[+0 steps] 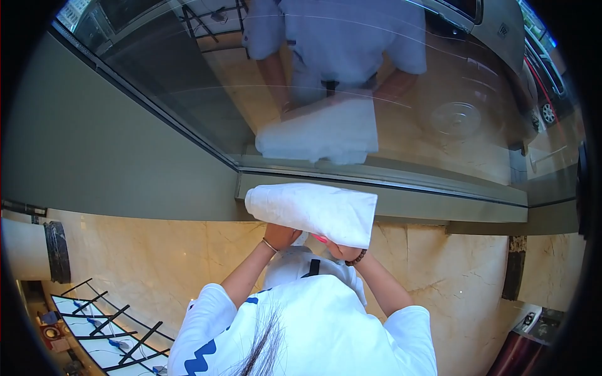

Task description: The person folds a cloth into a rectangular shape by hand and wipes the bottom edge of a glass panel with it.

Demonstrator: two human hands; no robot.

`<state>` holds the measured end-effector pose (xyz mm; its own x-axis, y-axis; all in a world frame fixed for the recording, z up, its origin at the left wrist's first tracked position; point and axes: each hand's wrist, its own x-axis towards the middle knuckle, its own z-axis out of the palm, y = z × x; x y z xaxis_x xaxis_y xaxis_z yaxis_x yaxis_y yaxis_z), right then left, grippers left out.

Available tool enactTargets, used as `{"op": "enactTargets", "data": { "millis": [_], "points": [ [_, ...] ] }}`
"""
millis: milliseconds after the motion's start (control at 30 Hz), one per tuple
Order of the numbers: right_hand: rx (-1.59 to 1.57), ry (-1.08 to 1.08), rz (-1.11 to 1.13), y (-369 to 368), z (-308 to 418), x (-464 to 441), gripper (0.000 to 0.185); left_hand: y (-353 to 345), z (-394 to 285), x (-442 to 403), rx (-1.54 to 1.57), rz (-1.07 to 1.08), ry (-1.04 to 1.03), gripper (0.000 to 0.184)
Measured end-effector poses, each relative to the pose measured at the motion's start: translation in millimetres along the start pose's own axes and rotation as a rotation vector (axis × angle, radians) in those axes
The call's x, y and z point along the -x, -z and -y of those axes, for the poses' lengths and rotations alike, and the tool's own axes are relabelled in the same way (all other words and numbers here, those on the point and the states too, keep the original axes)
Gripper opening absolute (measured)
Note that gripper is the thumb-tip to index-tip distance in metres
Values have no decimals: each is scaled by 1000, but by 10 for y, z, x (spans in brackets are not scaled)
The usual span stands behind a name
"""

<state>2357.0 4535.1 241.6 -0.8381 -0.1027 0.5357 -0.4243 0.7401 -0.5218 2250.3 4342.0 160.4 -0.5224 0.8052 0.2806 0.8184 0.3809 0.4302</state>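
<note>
A folded white cloth (313,210) is held up in front of my body, just short of the window's lower frame. My left hand (282,234) grips its lower left edge, the fingers mostly hidden beneath it. At the lower right, my right hand (340,250) is closed on the cloth, its fingers partly covered. A small pink-red bit (320,239) shows beside the right hand; I cannot tell what it is. A thin bracelet is on the left wrist and a dark beaded one on the right.
A large glass pane (401,125) ahead reflects me and the cloth. Below it runs a grey ledge (426,199), with a grey panel (119,138) on the left. Beneath is a glossy beige floor (150,244). A black metal rack (119,335) stands at the lower left.
</note>
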Motion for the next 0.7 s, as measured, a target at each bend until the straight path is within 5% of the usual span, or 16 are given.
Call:
{"op": "enactTargets", "data": {
  "millis": [367, 533, 700],
  "points": [
    [4, -10, -24, -370, -433, 110, 32, 173, 336, -30, -76, -13, 140, 47],
    [-116, -120, 202, -425, -611, 69, 32, 198, 420, -29, -85, 11, 121, 46],
    [-36, -116, 194, -475, -568, -18, 31, 334, 509, -7, -1, 30, 113, 43]
  ]
}}
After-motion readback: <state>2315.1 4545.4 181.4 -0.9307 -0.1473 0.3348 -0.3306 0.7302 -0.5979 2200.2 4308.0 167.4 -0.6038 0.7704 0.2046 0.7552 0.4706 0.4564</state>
